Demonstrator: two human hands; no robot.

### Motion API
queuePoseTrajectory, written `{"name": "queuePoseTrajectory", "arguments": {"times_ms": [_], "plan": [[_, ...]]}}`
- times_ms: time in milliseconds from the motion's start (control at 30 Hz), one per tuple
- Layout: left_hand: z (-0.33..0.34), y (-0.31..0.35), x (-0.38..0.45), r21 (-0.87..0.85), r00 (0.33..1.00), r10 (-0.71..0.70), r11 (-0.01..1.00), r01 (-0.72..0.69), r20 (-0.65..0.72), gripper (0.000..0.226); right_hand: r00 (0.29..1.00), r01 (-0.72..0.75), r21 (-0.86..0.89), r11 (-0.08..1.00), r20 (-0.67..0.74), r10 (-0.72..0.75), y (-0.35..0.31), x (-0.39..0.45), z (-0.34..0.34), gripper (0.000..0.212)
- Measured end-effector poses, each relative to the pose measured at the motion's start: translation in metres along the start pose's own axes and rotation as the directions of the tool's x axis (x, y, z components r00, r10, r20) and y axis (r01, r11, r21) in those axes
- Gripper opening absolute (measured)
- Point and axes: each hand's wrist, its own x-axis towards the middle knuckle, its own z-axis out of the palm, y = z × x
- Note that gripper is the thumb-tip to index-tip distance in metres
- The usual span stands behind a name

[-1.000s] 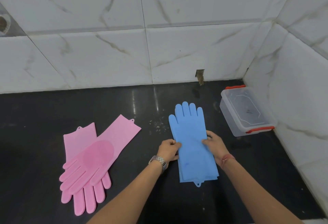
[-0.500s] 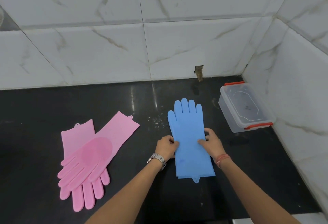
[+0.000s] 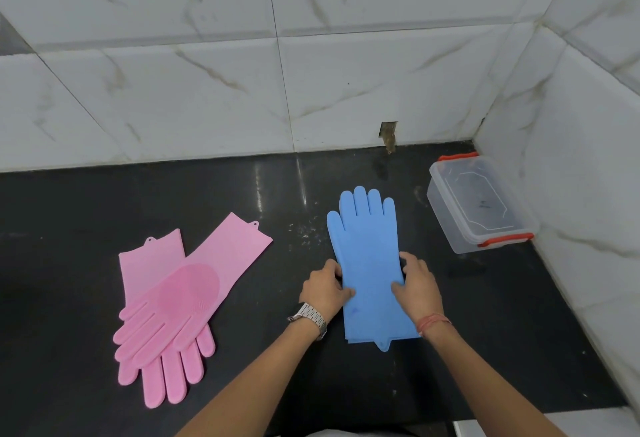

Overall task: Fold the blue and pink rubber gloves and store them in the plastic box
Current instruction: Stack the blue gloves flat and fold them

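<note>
The blue gloves (image 3: 367, 249) lie stacked flat on the black counter, fingers pointing to the wall, cuffs towards me. My left hand (image 3: 323, 289) pinches the stack's left edge at mid length. My right hand (image 3: 417, 284) rests with fingers on the right edge at the same height. Two pink gloves (image 3: 180, 294) lie crossed at the left, fingers towards me, the upper one showing its round bristle patch. The clear plastic box (image 3: 479, 204) with red clips stands in the right corner with its lid on.
White marble-look tile walls (image 3: 346, 73) close the counter (image 3: 86, 201) at the back and right. A small hole (image 3: 388, 132) is in the back wall. Crumbs (image 3: 304, 232) lie between the glove pairs. The counter's front edge (image 3: 540, 416) shows at the lower right.
Both hands stay on the sides of the blue gloves at mid length. The view has tilted a little, so everything sits slightly higher in the frame. Nothing else moved.
</note>
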Motion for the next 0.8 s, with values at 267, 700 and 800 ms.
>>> {"name": "queuePoseTrajectory", "arguments": {"times_ms": [267, 700, 800], "plan": [[0.005, 0.002, -0.003, 0.056, 0.998, -0.01, 0.998, 0.006, 0.061, 0.033, 0.998, 0.024, 0.06, 0.998, -0.065, -0.02, 0.003, 0.0, -0.002, 0.02], [0.018, -0.01, -0.012, 0.464, 0.894, 0.447, 0.801, -0.378, -0.044, 0.064, 0.933, 0.299, -0.364, 0.882, -0.082, -0.35, 0.003, -0.011, 0.018, 0.054], [0.027, -0.018, -0.01, 0.52, 0.903, 0.424, 0.758, -0.395, 0.068, 0.073, 0.947, 0.303, -0.449, 0.841, 0.049, -0.316, 0.01, -0.011, 0.03, 0.059]]}}
